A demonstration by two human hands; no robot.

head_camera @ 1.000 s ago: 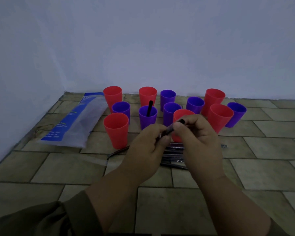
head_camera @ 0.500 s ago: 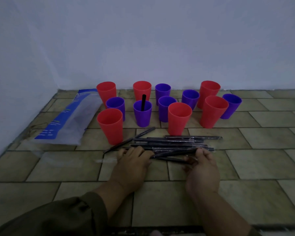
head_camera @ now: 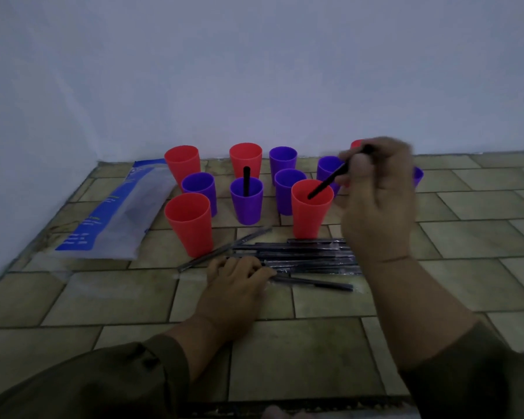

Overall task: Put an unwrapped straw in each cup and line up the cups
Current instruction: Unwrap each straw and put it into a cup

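Right now my right hand (head_camera: 375,192) is raised over the cups, its fingers and thumb pinching the upper part of an unwrapped black straw (head_camera: 330,182). That straw slants down to the left, and its lower end sits inside the mouth of the front red cup (head_camera: 310,216). That cup stands upright on the tiled floor (head_camera: 466,237), just behind the pile of wrapped straws (head_camera: 303,255).

My left hand (head_camera: 236,282) lies low on the tiles at the pile's left end. Its fingers are bent over the wrappers and touch them; I cannot tell whether they grip one.

Just left of the red cup, a purple cup (head_camera: 246,204) already holds an upright black straw (head_camera: 246,181). Another red cup (head_camera: 189,225) stands front left, and one wrapped straw (head_camera: 224,249) lies slanted at its base. One more straw (head_camera: 315,282) lies nearest me, beside my left fingers.

Behind these stand more cups in a loose cluster, not in a line: two red ones (head_camera: 182,164) (head_camera: 245,158) and several purple ones (head_camera: 198,189) (head_camera: 283,161) (head_camera: 286,192) (head_camera: 327,169). My right hand hides most of the cups at the right; only a red rim (head_camera: 357,143) and a purple edge (head_camera: 418,176) show.

A blue and clear plastic bag (head_camera: 112,216) lies flat on the floor to the left, near the pale wall (head_camera: 254,71). Olive sleeves (head_camera: 103,382) cover both my forearms.
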